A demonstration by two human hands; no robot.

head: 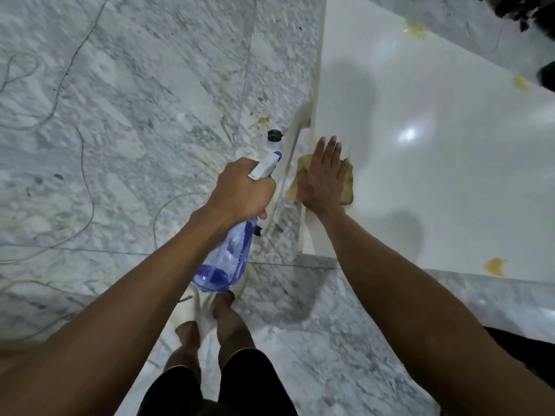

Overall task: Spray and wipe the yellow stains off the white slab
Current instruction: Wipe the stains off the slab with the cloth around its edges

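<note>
White slab [420, 139]: glossy, fills the frame from 12 to 4 o'clock, raised above grey marble floor [120, 115]. Yellow stains visible on it: three — 1 o'clock [414, 29], 2 o'clock [522, 83], 4 o'clock [495, 266]. Right hand [322, 175]: flat, fingers straight, pressing one tan cloth [348, 187] onto slab's left edge. Left hand [243, 190]: fingers curled round neck of one blue spray bottle [225, 259], held off the slab at 7 o'clock of the cloth.
</note>
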